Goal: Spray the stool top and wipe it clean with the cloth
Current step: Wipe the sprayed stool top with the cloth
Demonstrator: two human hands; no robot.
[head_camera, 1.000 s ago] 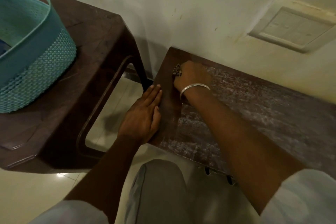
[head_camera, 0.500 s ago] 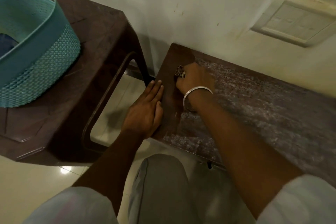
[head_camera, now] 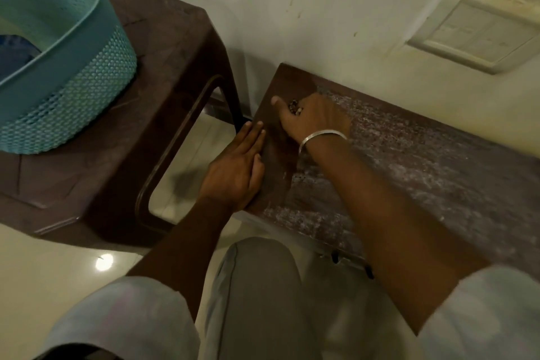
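The stool top (head_camera: pixel 423 161) is a dark brown board against the wall, covered with whitish streaks, darker at its left end. My right hand (head_camera: pixel 314 120), with a metal bangle at the wrist, lies on the far left part of the top. It grips a small dark speckled cloth (head_camera: pixel 295 109), of which only a bit shows between the fingers. The thumb points left along the surface. My left hand (head_camera: pixel 238 168) presses flat on the stool's left edge, fingers straight and together. No spray bottle is in view.
A taller brown plastic stool (head_camera: pixel 140 114) stands to the left, carrying a teal perforated basket (head_camera: pixel 67 88). A narrow gap of pale tiled floor (head_camera: pixel 187 166) separates the two stools. A switch plate (head_camera: pixel 479 35) sits in the wall behind. My knee (head_camera: pixel 257 286) is below.
My right hand stays near the far left corner with the cloth, and its thumb has stretched out to the left. The left hand has not moved.
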